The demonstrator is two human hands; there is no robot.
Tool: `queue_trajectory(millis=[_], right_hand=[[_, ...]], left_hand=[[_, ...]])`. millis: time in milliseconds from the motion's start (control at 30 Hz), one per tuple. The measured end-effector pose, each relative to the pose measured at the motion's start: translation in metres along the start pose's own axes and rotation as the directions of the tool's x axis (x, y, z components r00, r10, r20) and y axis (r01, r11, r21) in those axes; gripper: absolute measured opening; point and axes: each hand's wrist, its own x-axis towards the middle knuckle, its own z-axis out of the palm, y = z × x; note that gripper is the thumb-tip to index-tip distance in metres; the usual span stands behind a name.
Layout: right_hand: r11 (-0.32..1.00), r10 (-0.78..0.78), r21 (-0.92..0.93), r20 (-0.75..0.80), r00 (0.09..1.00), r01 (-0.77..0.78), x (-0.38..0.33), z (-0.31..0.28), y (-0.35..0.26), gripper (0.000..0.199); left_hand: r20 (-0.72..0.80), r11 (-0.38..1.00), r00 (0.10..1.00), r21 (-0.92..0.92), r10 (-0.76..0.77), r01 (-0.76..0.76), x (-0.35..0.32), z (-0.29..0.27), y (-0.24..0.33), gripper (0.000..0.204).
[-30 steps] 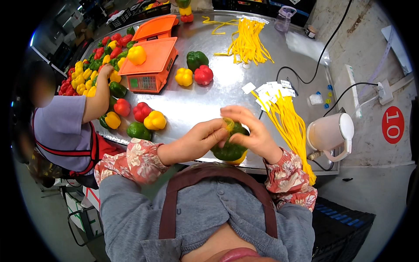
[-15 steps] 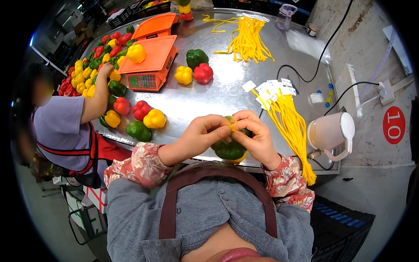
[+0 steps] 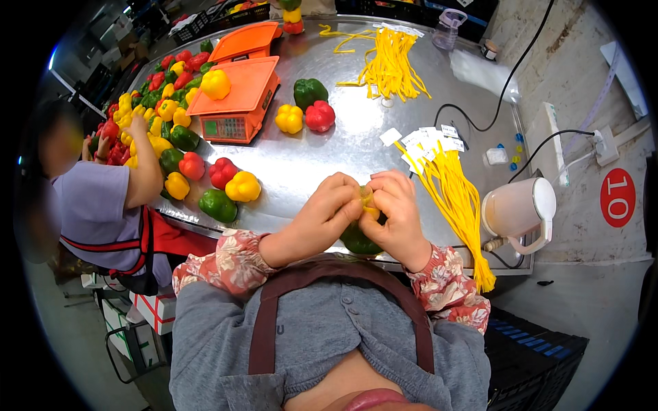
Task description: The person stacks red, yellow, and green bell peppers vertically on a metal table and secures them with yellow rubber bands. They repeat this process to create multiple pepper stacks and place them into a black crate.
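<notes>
Close to my body at the table's near edge, a green bell pepper (image 3: pixel 361 240) sits under my hands, mostly hidden by them. My left hand (image 3: pixel 336 212) and my right hand (image 3: pixel 397 216) pinch a piece of thin yellow netting (image 3: pixel 368 203) above the pepper, fingertips nearly meeting. Whether the netting wraps all round the pepper is hidden. To the right lies a bundle of long yellow net strips (image 3: pixel 452 198) with white tags. On the left are a green pepper (image 3: pixel 218 205), a yellow pepper (image 3: pixel 242 186) and a red pepper (image 3: pixel 222 172).
Orange scales (image 3: pixel 236 103) stand at back left, a yellow pepper on one. Beyond them a person (image 3: pixel 103 198) reaches into a heap of mixed peppers (image 3: pixel 164 130). More yellow strips (image 3: pixel 394 65) lie at the back. A jug (image 3: pixel 519 214) and black cables (image 3: pixel 490 123) are at right.
My hands have drawn closer together and turned upward around the yellow netting, covering more of the pepper. The other person's arm has moved over the heap of peppers.
</notes>
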Motion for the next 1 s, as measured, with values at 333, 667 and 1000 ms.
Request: queue_trajectory(millis=[333, 667, 1000], right_hand=[[0.988, 0.051, -0.134, -0.175, 0.983, -0.075, -0.004, 0.002, -0.012, 0.012], [0.728, 0.181, 0.583, 0.345, 0.921, -0.361, -0.005, -0.015, 0.010, 0.011], [0.878, 0.208, 0.372, 0.270, 0.940, -0.301, -0.003, -0.014, -0.004, 0.016]], left_hand=[[-0.006, 0.941, 0.969, -0.237, -0.248, 0.240, -0.004, 0.003, -0.005, 0.018], [-0.171, 0.970, 0.975, 0.219, 0.145, -0.106, -0.003, 0.001, -0.001, 0.004], [-0.002, 0.904, 0.971, -0.365, -0.240, 0.222, -0.002, 0.004, -0.006, 0.022]])
